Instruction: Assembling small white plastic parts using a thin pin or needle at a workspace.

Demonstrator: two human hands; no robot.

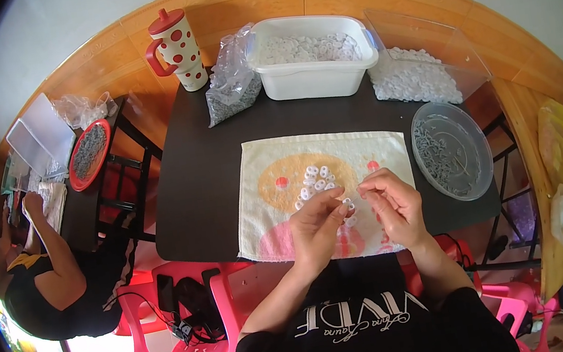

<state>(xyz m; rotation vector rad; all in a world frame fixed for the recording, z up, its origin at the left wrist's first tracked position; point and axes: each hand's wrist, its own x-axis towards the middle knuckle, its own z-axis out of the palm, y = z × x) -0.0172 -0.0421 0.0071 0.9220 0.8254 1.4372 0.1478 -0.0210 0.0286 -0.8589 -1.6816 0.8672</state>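
A dark matte tabletop (209, 179) carries a soft printed towel (263, 200), likely laid to stop small parts rolling. A heap of small white plastic rings (315, 182) lies on it, close to both hands. The left hand (315, 229) pinches one ring; the right hand (395, 206) pinches something too small to tell.

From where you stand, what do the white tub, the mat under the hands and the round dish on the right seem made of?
White tub: likely plastic, opaque with a smooth moulded rim. Mat: seemingly terry cloth, a matte printed towel with soft, slightly wavy edges. Round dish: probably clear plastic, since the dark table shows through and its rim glints.
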